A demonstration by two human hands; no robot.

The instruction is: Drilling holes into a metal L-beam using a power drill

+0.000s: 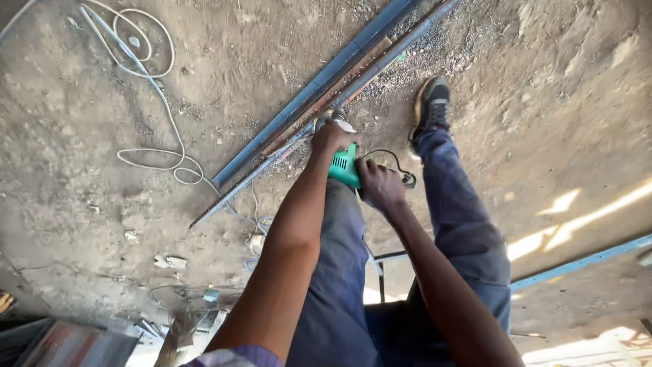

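Both my hands hold a green angle grinder (343, 165) low over the dirt ground. My left hand (331, 138) grips its front end, by the head. My right hand (380, 185) is closed around its rear body, where a black cord (396, 160) loops out. The grinder's head sits against long blue metal bars (319, 85) that lie diagonally on the ground, with a rusty strip between them. My legs in blue trousers stand over the bars, and one dark shoe (430, 103) is planted to the right of them.
A white cable (151, 75) coils and snakes over the dirt at upper left. Another blue bar (577, 262) lies at right. Scrap metal sheets and small debris (81, 340) sit at lower left. Sunlight patches fall at lower right.
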